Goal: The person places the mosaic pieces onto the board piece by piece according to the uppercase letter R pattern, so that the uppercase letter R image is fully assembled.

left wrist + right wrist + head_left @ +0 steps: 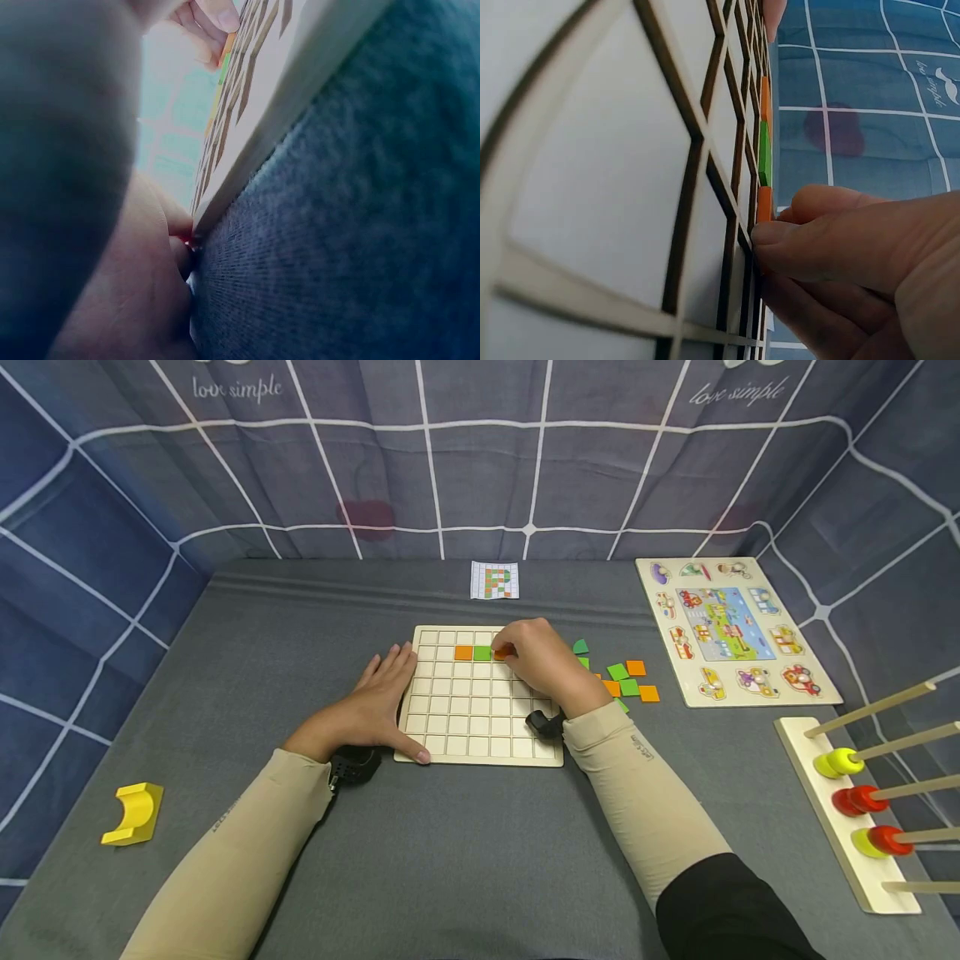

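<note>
A wooden grid board (457,727) lies flat on the grey cloth. Along its second row from the back sit an orange square tile (463,652) and a green square tile (482,653), side by side. My right hand (543,660) pinches another orange tile (764,204) between thumb and fingers, directly beside the green one at the same row. Fingers spread, my left hand (371,706) rests along the board's left edge, its thumb at the front left corner. To the right of the board, loose green and orange tiles (628,687) lie scattered, some hidden behind my right hand.
A small printed pattern card (494,581) lies behind the board. At the back right is a picture puzzle board (678,681), with a wooden peg stand (840,852) holding coloured beads nearer me. A yellow curved block (137,814) sits at the far left.
</note>
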Demonstrator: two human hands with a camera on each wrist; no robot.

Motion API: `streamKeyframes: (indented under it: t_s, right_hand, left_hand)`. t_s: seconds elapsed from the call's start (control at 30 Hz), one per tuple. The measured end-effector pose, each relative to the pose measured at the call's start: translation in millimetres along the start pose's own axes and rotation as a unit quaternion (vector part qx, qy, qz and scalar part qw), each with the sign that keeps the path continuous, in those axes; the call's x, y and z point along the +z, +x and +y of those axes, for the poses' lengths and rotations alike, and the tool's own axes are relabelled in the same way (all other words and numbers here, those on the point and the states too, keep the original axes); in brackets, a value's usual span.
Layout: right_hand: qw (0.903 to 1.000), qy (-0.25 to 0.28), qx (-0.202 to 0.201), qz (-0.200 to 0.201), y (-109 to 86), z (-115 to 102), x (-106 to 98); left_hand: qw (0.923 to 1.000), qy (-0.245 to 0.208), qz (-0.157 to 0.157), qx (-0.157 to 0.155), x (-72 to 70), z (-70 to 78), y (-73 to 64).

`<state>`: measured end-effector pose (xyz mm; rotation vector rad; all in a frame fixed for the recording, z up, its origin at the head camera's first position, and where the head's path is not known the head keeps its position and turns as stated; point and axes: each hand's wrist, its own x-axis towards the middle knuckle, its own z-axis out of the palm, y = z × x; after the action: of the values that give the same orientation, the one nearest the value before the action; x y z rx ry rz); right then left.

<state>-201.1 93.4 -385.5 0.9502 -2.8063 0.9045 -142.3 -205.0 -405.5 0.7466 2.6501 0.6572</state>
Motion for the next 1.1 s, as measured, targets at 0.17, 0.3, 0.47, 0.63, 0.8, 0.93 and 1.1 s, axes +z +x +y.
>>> streamKeyframes:
  t_s: [0.17,0.3,0.47,0.63,0.8,0.93,1.1]
  right_hand:
    - [0.9999,0.006,0.009,-0.009,2.1,-1.2,0.0]
    - [0.9997,0.011,0.017,-0.013,2.8,-1.2,0.0]
    - [0.9995,0.015,0.026,-0.012,2.4,-0.6,-0.4]
    - [0.9996,0.012,0.023,-0.007,1.2,-0.6,-1.0]
    - [0.9997,0.004,0.021,-0.008,0.4,-0.5,-1.1]
    - [0.9998,0.003,0.02,-0.009,-0.4,0.1,-1.1]
    - [0.9996,0.003,0.025,-0.01,-2.1,0.0,-2.2]
  left_hand:
    - [1.0,-0.003,0.004,0.003,-0.4,0.1,-0.8]
    - [1.0,-0.002,0.005,0.002,-1.2,0.5,-1.0]
    - [1.0,0.005,0.003,-0.002,-1.4,0.9,0.1]
    - [1.0,0.001,0.004,0.0,-0.9,0.7,0.3]
    - [1.0,-0.001,0.001,-0.001,-0.8,0.6,0.4]
    - [1.0,0.002,-0.001,-0.002,-0.4,0.3,0.3]
    - [1.0,-0.001,0.002,0.001,-0.7,0.7,-0.6]
